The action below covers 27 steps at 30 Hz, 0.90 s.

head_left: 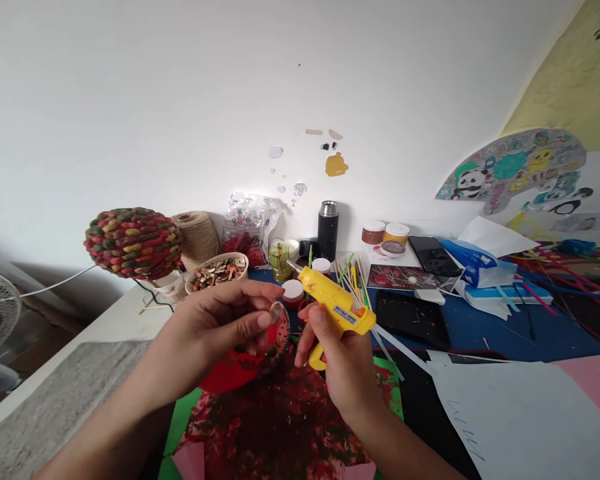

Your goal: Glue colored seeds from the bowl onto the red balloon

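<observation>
Between the thumb and forefinger of my left hand (230,327) is a small pale brown shell-like piece (276,311). My right hand (343,357) is wrapped round a yellow hot glue gun (336,299), its metal nozzle tilted up and to the left. The nozzle tip is apart from the small piece. Behind and below my left hand sits a red bowl-like thing (227,373) with a dark speckled rim, partly hidden by the fingers. Under both hands lies a green sheet (174,427) smeared with dark red paint.
At the left stands a ball (133,243) covered in red, green and yellow pieces. A bowl (245,272) of small painted pieces, a twine spool (195,237), a black flask (328,230) and several paint jars (397,233) line the back. White paper (520,413) lies right.
</observation>
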{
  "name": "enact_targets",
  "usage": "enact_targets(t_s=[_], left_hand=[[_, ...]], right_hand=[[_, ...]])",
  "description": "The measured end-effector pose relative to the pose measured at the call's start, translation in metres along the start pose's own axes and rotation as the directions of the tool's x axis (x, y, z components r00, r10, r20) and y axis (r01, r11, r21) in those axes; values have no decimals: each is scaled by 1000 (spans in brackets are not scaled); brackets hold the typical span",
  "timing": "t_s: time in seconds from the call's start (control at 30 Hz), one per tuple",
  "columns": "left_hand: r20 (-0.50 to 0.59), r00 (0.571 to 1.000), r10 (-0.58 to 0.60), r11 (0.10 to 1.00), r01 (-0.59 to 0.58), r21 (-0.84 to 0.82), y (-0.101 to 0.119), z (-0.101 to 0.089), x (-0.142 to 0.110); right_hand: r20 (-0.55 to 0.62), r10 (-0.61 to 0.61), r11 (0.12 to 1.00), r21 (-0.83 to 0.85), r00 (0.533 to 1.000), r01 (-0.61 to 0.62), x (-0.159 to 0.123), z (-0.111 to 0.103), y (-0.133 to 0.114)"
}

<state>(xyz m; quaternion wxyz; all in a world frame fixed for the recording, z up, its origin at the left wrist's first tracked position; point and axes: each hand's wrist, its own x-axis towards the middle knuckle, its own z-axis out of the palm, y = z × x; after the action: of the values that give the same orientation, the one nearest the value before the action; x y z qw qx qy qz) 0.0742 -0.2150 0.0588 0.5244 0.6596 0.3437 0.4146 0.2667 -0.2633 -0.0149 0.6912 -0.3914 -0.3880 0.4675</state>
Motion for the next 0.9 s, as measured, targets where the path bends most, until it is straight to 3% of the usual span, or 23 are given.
enact_targets(t_s=[0.13, 0.27, 0.4, 0.67, 0.9], left_hand=[[-104, 995, -14, 998, 7, -70, -5, -12, 6], [-136, 991, 16, 983, -40, -179, -5, -16, 13], [-171, 984, 51, 984, -79, -161, -3, -17, 14], [-118, 993, 30, 991, -44, -124, -2, -16, 5], [-100, 991, 85, 992, -93, -85, 3, -10, -2]], right_hand=[[19, -29, 998, 63, 999, 27, 0, 0, -1], [67, -45, 996, 82, 997, 40, -3, 1, -2], [96, -30, 995, 93, 995, 21, -4, 1, -2], [98, -2, 990, 139, 995, -11, -3, 0, 0], [124, 65, 987, 136, 990, -82, -2, -2, 1]])
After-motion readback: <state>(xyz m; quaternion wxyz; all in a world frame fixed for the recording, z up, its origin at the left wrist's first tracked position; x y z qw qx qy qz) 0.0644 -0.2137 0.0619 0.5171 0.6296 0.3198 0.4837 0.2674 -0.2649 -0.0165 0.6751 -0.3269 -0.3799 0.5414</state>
